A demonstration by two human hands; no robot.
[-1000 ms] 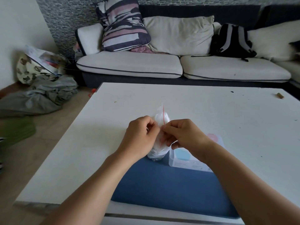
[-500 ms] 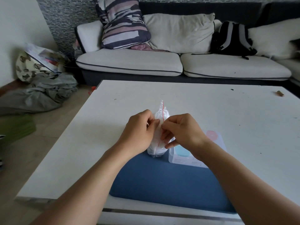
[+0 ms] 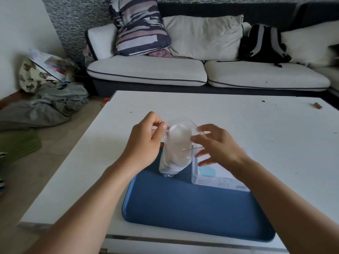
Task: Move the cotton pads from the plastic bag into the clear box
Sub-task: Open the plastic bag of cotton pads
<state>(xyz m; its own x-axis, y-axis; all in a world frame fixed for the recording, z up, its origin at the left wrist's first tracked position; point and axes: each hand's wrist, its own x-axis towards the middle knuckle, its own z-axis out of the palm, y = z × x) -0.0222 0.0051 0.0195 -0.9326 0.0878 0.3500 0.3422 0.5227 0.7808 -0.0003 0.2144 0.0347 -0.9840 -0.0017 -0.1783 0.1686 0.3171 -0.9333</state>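
Note:
A clear plastic bag with a red zip line stands upright on the blue tray, its mouth pulled wide. Inside it I see a stack of white cotton pads. My left hand pinches the left edge of the bag's mouth. My right hand holds the right edge by the red strip, fingers spread. The clear box sits on the tray just right of the bag, partly hidden under my right wrist, with a light blue shape showing inside.
The tray lies on a white table near its front edge. A small brown object rests at the far right. Beyond the table stands a sofa with cushions and a black backpack. Clothes are heaped on the floor at the left.
My hands have moved apart, pulling the bag's mouth from closed to open. The cotton pads now show at the top.

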